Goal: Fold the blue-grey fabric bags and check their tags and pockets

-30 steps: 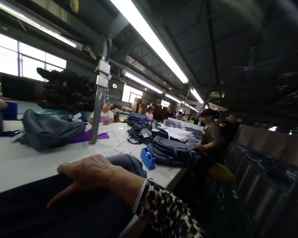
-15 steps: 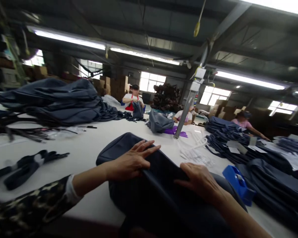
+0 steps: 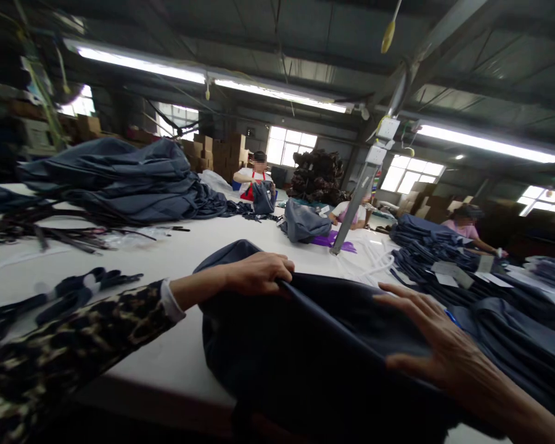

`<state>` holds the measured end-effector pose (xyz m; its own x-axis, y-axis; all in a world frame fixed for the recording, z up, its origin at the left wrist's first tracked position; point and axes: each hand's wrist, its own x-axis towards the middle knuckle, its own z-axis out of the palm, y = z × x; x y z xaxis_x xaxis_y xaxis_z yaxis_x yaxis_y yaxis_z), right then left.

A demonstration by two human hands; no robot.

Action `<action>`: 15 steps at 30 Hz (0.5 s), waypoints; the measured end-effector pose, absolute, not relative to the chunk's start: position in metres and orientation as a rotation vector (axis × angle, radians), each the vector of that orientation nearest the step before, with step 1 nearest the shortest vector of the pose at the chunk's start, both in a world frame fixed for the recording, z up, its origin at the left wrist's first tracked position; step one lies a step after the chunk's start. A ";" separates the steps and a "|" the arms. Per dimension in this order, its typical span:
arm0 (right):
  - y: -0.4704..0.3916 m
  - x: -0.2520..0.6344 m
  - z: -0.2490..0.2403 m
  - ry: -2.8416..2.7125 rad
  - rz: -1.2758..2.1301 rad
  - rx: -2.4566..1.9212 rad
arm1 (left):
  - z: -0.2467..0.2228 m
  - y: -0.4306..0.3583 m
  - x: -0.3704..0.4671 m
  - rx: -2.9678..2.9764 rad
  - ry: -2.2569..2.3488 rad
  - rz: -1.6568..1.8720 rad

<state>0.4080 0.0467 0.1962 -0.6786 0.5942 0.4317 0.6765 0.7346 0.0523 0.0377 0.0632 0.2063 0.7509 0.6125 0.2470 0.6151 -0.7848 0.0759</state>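
Note:
A large dark navy bag-like piece (image 3: 277, 339) lies at the front edge of the white table (image 3: 166, 259), its upper side gaping in a long opening. My left hand (image 3: 261, 271) is closed on the rim of this opening, fingers curled over the fabric. Over the right part of the bag, my right hand (image 3: 432, 339) has its fingers and thumb spread, the thumb near the rim and no fabric gripped. The bag's lower part is too dark to make out.
Navy fabric is heaped at the left (image 3: 134, 176) and right (image 3: 513, 333), with straps (image 3: 78, 290) at the near left. A metal post (image 3: 354, 209) rises from the table. People (image 3: 255, 176) work beyond it, beside a grey bag (image 3: 303, 221).
My left hand has closed on the rim from a spread pose. My right hand has moved right and opened, and the bag's opening is wider. The whole view has shifted slightly.

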 end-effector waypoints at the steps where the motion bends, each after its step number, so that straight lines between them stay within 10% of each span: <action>1: 0.040 0.419 0.194 -2.580 -0.305 -0.975 | 0.208 0.066 0.035 -2.970 -1.056 -0.453; 15: 0.124 0.440 0.204 -2.539 0.293 -1.439 | 0.213 0.154 0.023 -3.383 -1.822 -0.096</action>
<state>0.4402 0.1235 0.2037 -0.5021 0.8609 0.0826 0.8194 0.5041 -0.2729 0.0228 0.1539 0.2125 0.6026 0.7520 -0.2673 0.7197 -0.3674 0.5891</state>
